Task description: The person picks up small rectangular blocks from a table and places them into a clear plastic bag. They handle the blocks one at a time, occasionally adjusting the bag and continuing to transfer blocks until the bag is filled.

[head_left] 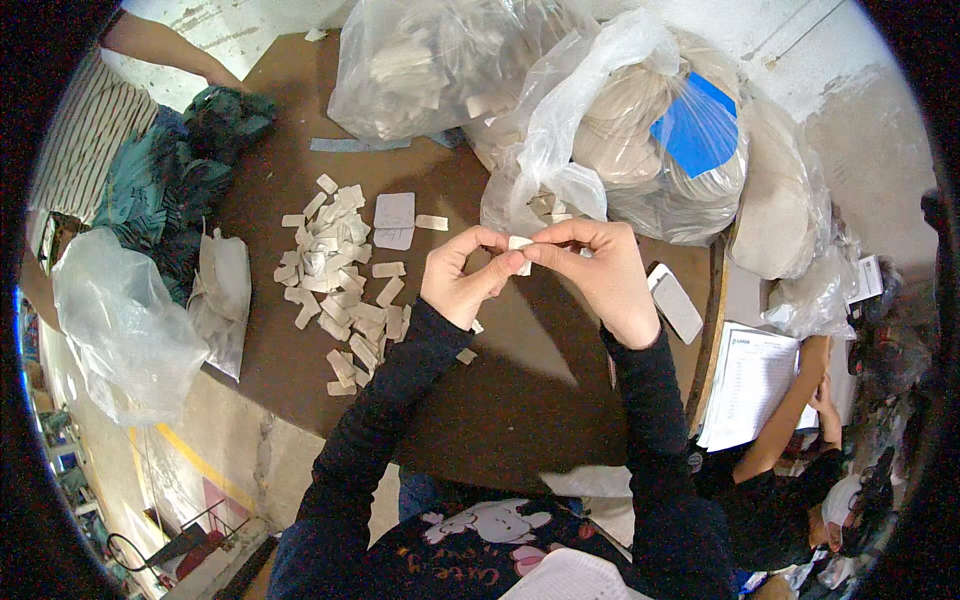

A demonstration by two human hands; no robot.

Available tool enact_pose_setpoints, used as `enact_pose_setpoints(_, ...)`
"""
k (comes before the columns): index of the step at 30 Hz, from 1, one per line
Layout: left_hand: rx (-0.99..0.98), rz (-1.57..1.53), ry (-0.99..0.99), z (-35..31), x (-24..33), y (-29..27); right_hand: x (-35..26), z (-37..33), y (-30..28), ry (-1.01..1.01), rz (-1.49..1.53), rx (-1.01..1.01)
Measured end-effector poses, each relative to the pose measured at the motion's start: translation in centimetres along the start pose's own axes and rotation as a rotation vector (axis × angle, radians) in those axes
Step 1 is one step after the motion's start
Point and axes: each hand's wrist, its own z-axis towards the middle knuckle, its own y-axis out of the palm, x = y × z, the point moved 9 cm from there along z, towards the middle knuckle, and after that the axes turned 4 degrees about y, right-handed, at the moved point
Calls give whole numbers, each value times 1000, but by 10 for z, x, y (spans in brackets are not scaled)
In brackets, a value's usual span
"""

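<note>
Pinching one small pale strip (519, 246) between both hands above the brown table (500, 400).
Left hand (462, 276) and right hand (598, 272) each close fingertips on the strip's ends. A heap of similar strips (337, 280) lies to the left; clear plastic bags (600, 130) stand just behind the hands.

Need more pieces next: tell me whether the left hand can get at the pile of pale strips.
Probably yes. The left hand pinches a small pale strip with the right hand; the pile of pale strips lies uncovered on the brown table just beside it.
</note>
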Motion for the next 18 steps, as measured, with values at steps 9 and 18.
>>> enact_pose_setpoints(9,3,-248,-57,0,-11,-3,22,2,13,129,329,-82)
enact_pose_setpoints(18,121,-543,-157,6,-17,-16,-15,-3,-23,-208,-307,402)
